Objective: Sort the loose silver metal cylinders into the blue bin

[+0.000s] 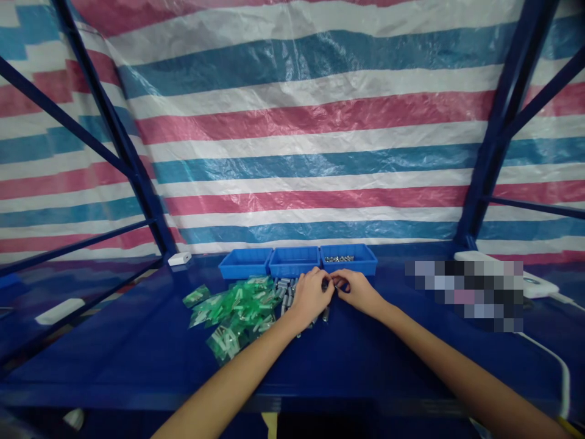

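Observation:
My left hand (312,295) and my right hand (356,290) meet over the blue table (137,353), fingers curled and pinched together on a small grey metal part (329,284) between them. Under and beside my left hand lies a heap of small grey metal cylinders (286,289). Left of that sits a pile of small green plastic bags (235,308). Just behind the hands stand three blue trays in a row: left tray (245,264), middle tray (293,262), and right tray (350,259), the right one holding several small metal parts.
A striped blue, pink and white tarp (301,134) hangs behind a dark blue metal frame (132,164). A small white device (179,258) lies at the back left. At the right are a white device (539,285) and its white cable (555,360).

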The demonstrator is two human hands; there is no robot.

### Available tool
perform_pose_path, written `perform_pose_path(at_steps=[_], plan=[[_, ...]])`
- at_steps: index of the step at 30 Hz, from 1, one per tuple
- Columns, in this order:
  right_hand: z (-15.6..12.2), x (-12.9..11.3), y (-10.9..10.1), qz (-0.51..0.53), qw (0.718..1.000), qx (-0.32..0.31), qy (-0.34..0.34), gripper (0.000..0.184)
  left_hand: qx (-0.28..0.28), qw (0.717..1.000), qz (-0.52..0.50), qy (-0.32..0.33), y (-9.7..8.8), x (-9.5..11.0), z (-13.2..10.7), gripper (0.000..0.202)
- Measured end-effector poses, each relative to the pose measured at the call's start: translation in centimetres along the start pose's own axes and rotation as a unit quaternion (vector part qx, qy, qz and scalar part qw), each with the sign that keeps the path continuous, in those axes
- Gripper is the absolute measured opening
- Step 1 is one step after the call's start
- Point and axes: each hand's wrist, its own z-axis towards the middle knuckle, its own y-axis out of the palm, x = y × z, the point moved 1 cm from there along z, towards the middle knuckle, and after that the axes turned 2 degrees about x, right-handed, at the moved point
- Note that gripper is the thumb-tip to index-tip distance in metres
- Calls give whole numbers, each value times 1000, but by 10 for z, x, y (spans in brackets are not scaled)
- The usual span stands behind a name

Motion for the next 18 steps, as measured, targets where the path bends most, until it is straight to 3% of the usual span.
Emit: perform_pose_path(at_steps=[9,18], plan=[[1,-8,-1,139,982,107,67,39,20,998,-27,-44,-6,3,0,27],[2,-18,-3,206,970,109,69,39,1,998,-48,-38,-3,0,2,35]])
